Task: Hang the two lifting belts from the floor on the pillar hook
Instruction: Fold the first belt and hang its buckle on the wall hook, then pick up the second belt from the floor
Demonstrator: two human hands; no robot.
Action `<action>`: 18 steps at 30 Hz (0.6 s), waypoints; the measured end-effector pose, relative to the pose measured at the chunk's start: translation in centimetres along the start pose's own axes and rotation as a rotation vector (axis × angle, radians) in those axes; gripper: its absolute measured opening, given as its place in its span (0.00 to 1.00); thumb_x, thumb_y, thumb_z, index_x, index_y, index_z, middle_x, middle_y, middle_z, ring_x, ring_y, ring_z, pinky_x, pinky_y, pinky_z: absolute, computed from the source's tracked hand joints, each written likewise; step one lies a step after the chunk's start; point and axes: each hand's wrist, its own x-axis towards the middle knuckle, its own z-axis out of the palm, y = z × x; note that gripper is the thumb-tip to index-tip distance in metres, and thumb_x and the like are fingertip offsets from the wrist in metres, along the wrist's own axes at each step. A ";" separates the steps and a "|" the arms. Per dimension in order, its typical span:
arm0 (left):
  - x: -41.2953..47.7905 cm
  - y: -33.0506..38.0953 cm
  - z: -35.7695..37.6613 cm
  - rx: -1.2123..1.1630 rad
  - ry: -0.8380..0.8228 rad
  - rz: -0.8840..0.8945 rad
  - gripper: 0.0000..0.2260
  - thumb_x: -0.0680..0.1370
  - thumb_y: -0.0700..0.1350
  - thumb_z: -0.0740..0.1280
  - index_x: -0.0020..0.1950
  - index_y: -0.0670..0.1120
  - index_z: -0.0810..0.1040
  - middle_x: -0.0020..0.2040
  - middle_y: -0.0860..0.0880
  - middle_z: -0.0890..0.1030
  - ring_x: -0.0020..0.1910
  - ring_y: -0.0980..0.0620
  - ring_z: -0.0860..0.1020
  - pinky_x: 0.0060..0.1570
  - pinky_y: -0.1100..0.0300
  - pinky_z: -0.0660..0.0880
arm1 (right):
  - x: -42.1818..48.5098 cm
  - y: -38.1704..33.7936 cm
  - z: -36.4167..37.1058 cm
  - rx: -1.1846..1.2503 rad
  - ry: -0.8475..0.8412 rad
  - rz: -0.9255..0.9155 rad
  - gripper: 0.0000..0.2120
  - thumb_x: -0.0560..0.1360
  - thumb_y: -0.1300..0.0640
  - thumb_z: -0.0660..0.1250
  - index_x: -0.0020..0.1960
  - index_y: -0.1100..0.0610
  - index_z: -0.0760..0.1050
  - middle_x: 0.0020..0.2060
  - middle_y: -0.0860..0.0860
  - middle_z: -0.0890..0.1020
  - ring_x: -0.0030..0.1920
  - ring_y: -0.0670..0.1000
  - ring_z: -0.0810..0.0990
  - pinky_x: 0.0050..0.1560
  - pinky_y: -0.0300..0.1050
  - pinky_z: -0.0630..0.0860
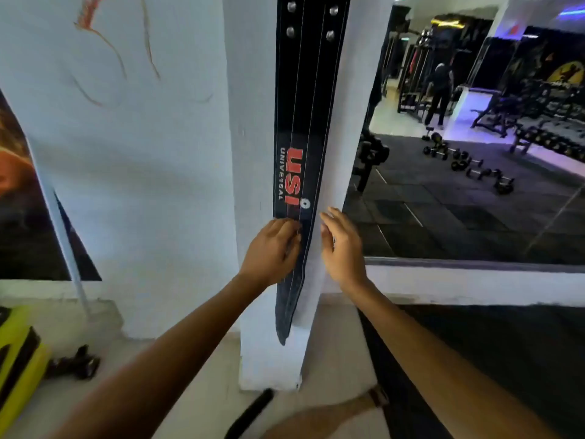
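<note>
Black belt [300, 122] hangs on pillar [253, 153]; left hand [272, 248] pinches its edge, right hand [340, 245] open beside it.

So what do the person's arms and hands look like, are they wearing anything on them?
Both arms are bare from the bottom edge of the picture to the fingers: no sleeves, gloves, wraps, watch or bracelet show. The left hand and right hand carry no visible rings, though the blur could hide a thin one. No markings or tattoos show on either forearm.
</note>
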 end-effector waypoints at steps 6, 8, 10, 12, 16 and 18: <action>-9.6 -0.9 9.1 -0.003 -0.262 -0.235 0.13 0.78 0.45 0.64 0.60 0.41 0.77 0.55 0.41 0.81 0.52 0.40 0.79 0.48 0.51 0.76 | -12.0 6.7 3.4 -0.005 -0.255 0.208 0.15 0.78 0.62 0.68 0.64 0.64 0.77 0.62 0.61 0.81 0.65 0.60 0.78 0.64 0.56 0.77; -12.4 -1.2 12.2 -0.014 -0.335 -0.323 0.12 0.78 0.45 0.63 0.59 0.42 0.78 0.54 0.42 0.82 0.53 0.40 0.79 0.48 0.50 0.77 | -14.9 8.6 3.7 0.011 -0.338 0.257 0.15 0.78 0.61 0.67 0.63 0.64 0.77 0.60 0.61 0.82 0.63 0.60 0.79 0.63 0.56 0.77; -14.6 -1.1 15.1 -0.033 -0.403 -0.406 0.12 0.78 0.45 0.61 0.58 0.43 0.78 0.55 0.44 0.82 0.54 0.40 0.79 0.49 0.49 0.77 | -16.9 10.7 3.8 0.007 -0.419 0.297 0.16 0.79 0.59 0.66 0.64 0.64 0.77 0.60 0.61 0.82 0.63 0.59 0.79 0.64 0.54 0.77; -15.9 -0.4 17.6 -0.040 -0.461 -0.464 0.12 0.78 0.45 0.62 0.59 0.44 0.78 0.56 0.44 0.82 0.56 0.41 0.78 0.50 0.49 0.77 | -18.0 13.0 3.6 0.006 -0.458 0.331 0.16 0.79 0.60 0.66 0.64 0.64 0.77 0.60 0.61 0.82 0.62 0.59 0.79 0.65 0.51 0.76; -15.6 1.4 22.3 -0.053 -0.514 -0.495 0.11 0.78 0.43 0.62 0.59 0.43 0.77 0.57 0.45 0.81 0.58 0.43 0.77 0.52 0.51 0.76 | -18.8 17.6 2.9 0.023 -0.460 0.405 0.14 0.77 0.62 0.67 0.61 0.64 0.78 0.55 0.60 0.84 0.57 0.58 0.82 0.61 0.49 0.79; -14.5 2.2 25.0 -0.056 -0.537 -0.498 0.12 0.79 0.43 0.62 0.60 0.44 0.77 0.58 0.45 0.81 0.58 0.44 0.77 0.53 0.53 0.74 | -19.1 20.3 2.4 0.019 -0.441 0.465 0.12 0.77 0.62 0.67 0.59 0.64 0.79 0.53 0.59 0.85 0.54 0.57 0.83 0.57 0.46 0.80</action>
